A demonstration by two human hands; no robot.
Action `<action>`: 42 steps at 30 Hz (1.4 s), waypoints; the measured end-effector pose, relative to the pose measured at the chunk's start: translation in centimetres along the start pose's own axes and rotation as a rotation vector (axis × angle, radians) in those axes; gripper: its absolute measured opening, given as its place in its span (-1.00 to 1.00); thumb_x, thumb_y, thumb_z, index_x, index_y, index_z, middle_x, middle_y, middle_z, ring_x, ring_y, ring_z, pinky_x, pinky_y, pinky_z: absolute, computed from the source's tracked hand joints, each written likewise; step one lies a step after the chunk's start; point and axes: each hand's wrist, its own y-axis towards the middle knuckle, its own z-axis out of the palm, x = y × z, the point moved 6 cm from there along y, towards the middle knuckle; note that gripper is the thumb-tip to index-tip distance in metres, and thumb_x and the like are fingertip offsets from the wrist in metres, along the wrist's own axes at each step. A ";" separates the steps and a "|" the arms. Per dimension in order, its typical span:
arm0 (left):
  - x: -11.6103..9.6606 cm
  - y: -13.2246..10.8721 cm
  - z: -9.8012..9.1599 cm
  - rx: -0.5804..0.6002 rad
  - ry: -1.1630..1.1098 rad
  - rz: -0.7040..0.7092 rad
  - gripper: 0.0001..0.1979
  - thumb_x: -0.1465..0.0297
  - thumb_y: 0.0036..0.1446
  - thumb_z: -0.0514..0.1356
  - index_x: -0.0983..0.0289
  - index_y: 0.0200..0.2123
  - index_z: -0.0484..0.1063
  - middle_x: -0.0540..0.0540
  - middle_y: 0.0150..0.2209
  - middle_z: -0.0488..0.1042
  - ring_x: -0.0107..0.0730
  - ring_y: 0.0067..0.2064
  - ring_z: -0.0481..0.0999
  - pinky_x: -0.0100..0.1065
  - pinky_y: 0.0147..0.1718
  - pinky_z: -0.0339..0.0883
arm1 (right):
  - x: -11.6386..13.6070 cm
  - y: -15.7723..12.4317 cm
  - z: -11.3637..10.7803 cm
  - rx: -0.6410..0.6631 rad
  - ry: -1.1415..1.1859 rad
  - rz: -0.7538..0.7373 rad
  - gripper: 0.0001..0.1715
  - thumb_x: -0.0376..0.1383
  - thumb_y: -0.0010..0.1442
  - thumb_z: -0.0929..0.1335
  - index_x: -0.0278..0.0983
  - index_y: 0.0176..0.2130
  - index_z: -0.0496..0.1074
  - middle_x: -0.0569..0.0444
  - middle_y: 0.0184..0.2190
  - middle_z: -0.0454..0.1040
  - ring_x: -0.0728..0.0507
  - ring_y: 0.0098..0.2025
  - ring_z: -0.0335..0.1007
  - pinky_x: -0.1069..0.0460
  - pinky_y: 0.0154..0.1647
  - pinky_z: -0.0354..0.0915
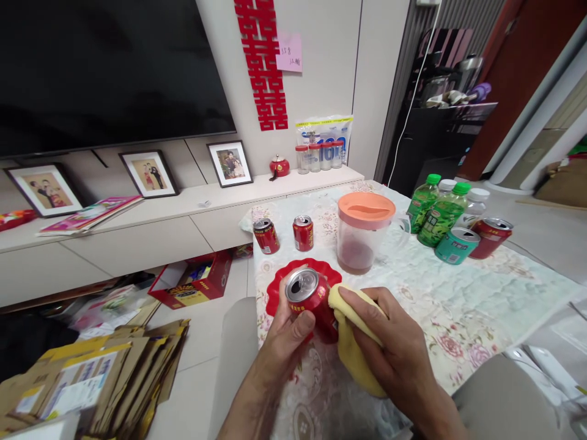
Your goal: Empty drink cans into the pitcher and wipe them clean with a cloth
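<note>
My left hand (288, 333) is wrapped round a red drink can (321, 310), whose top is open and tilted towards me. In my right hand (392, 342) is a bunched yellow cloth (355, 351), pressed against the can's right side. Behind and below the can lies a red scalloped plate (277, 284), partly hidden by the can and my left hand. Two more red cans, one on the left (266, 236) and one beside it (303, 233), stand upright farther back. A clear pitcher (355, 247) with an orange lid is just beyond my right hand.
Green bottles (439, 215), a teal can (457, 245) and another red can (491, 237) group at the right of the flowered tablecloth (458, 299). Flattened cardboard (132, 373) and a red box (195, 282) lie on the floor at left. Picture frames (230, 164) line the cabinet.
</note>
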 end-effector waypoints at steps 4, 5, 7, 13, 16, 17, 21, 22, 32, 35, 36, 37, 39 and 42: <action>-0.1 0.0 0.4 0.023 -0.030 0.016 -0.04 0.08 0.14 0.42 0.03 0.47 0.00 0.28 0.26 0.46 0.18 0.29 0.47 0.14 0.35 0.19 | 0.4 -0.3 -0.1 0.029 0.000 -0.021 -0.41 -0.47 0.37 0.28 -0.12 0.30 0.38 -0.04 0.00 0.46 -0.02 -0.03 0.51 0.14 -0.11 0.47; -0.2 0.0 0.5 0.036 -0.033 0.015 -0.05 0.07 0.14 0.42 0.04 0.46 0.02 0.28 0.26 0.47 0.18 0.28 0.47 0.14 0.35 0.19 | 0.6 -0.3 -0.1 0.029 -0.002 -0.029 -0.42 -0.47 0.37 0.28 -0.13 0.30 0.38 -0.05 0.00 0.47 -0.02 -0.04 0.52 0.14 -0.11 0.47; -0.2 0.0 0.5 0.055 -0.033 0.004 -0.10 0.06 0.14 0.42 0.07 0.43 0.09 0.28 0.24 0.49 0.18 0.29 0.47 0.13 0.34 0.20 | 0.9 -0.2 -0.3 0.028 -0.011 -0.044 -0.44 -0.46 0.37 0.28 -0.15 0.28 0.40 -0.06 -0.01 0.48 -0.03 -0.05 0.53 0.14 -0.13 0.48; -0.3 -0.2 0.3 0.070 -0.032 -0.040 -0.24 0.04 0.14 0.41 0.14 0.31 0.29 0.28 0.21 0.51 0.20 0.30 0.44 0.12 0.33 0.22 | 1.6 0.2 -0.6 0.029 -0.019 -0.058 -0.46 -0.46 0.35 0.28 -0.16 0.25 0.43 -0.07 -0.06 0.50 -0.04 -0.14 0.56 0.13 -0.22 0.50; -0.3 -0.2 0.4 0.084 -0.023 -0.047 -0.25 0.02 0.13 0.41 0.15 0.30 0.32 0.29 0.21 0.51 0.22 0.32 0.43 0.13 0.32 0.25 | 1.6 0.2 -0.6 0.029 -0.025 -0.059 -0.47 -0.45 0.35 0.28 -0.17 0.24 0.45 -0.07 -0.06 0.50 -0.04 -0.14 0.56 0.13 -0.22 0.50; -0.3 -0.2 0.5 0.088 -0.022 -0.049 -0.26 0.02 0.13 0.41 0.15 0.29 0.33 0.29 0.21 0.51 0.22 0.32 0.42 0.12 0.32 0.25 | 1.5 0.2 -0.6 0.030 -0.025 -0.058 -0.47 -0.46 0.35 0.28 -0.17 0.24 0.45 -0.07 -0.06 0.50 -0.04 -0.14 0.56 0.13 -0.21 0.50; -0.3 -0.2 0.4 0.089 -0.023 -0.055 -0.27 0.03 0.12 0.41 0.17 0.27 0.35 0.29 0.20 0.51 0.23 0.31 0.43 0.12 0.31 0.26 | 1.5 0.2 -0.6 0.026 -0.021 -0.053 -0.47 -0.45 0.35 0.28 -0.17 0.24 0.46 -0.07 -0.07 0.51 -0.05 -0.16 0.57 0.13 -0.23 0.51; -0.3 -0.2 0.4 0.089 -0.024 -0.057 -0.26 0.03 0.12 0.41 0.17 0.28 0.34 0.30 0.20 0.51 0.24 0.31 0.43 0.12 0.31 0.26 | 1.5 0.2 -0.6 0.026 -0.021 -0.052 -0.47 -0.45 0.35 0.28 -0.17 0.24 0.46 -0.07 -0.07 0.52 -0.05 -0.16 0.57 0.13 -0.23 0.51; -0.4 -0.1 0.1 -0.027 -0.035 0.027 -0.07 0.10 0.11 0.46 0.02 0.43 0.07 0.25 0.25 0.49 0.15 0.28 0.48 0.10 0.31 0.26 | 0.1 -0.2 0.4 0.052 -0.038 -0.017 -0.43 -0.48 0.34 0.28 -0.17 0.27 0.40 -0.07 -0.05 0.49 -0.06 -0.09 0.55 0.10 -0.17 0.50; -0.9 0.1 -0.3 -0.089 -0.007 0.082 -0.06 0.09 0.06 0.49 0.04 0.41 0.14 0.25 0.25 0.48 0.14 0.27 0.49 0.05 0.29 0.30 | -1.0 -0.1 1.3 0.102 -0.058 0.022 -0.45 -0.47 0.32 0.27 -0.18 0.23 0.43 -0.05 -0.12 0.50 -0.07 -0.16 0.55 0.07 -0.21 0.51; -1.1 0.2 -0.4 -0.107 0.003 0.101 -0.07 0.08 0.04 0.50 0.05 0.39 0.17 0.25 0.26 0.47 0.14 0.26 0.50 0.04 0.28 0.31 | -1.3 -0.1 1.5 0.119 -0.070 0.036 -0.45 -0.47 0.32 0.26 -0.18 0.22 0.44 -0.04 -0.14 0.50 -0.08 -0.18 0.55 0.06 -0.22 0.52; -1.2 0.2 -0.5 -0.127 0.010 0.118 -0.07 0.06 0.02 0.50 0.05 0.37 0.19 0.24 0.27 0.46 0.13 0.26 0.50 0.03 0.28 0.33 | -1.6 -0.2 1.8 0.137 -0.085 0.053 -0.45 -0.46 0.31 0.26 -0.18 0.22 0.44 -0.03 -0.16 0.50 -0.08 -0.20 0.55 0.06 -0.24 0.52; -1.3 0.2 -0.6 -0.157 0.019 0.136 -0.09 0.05 0.00 0.51 0.04 0.35 0.22 0.23 0.28 0.45 0.12 0.25 0.50 0.03 0.27 0.33 | -2.2 -0.2 2.2 0.159 -0.116 0.085 -0.46 -0.46 0.31 0.25 -0.19 0.20 0.45 0.00 -0.21 0.50 -0.08 -0.26 0.55 0.05 -0.27 0.51; -1.2 0.0 -0.2 -0.158 0.037 0.132 -0.13 0.12 0.06 0.49 0.04 0.35 0.19 0.21 0.23 0.50 0.08 0.25 0.50 0.02 0.28 0.32 | -2.8 -0.4 2.4 0.154 -0.164 0.135 -0.51 -0.42 0.32 0.25 -0.20 0.17 0.48 0.03 -0.29 0.47 -0.09 -0.34 0.51 0.04 -0.35 0.48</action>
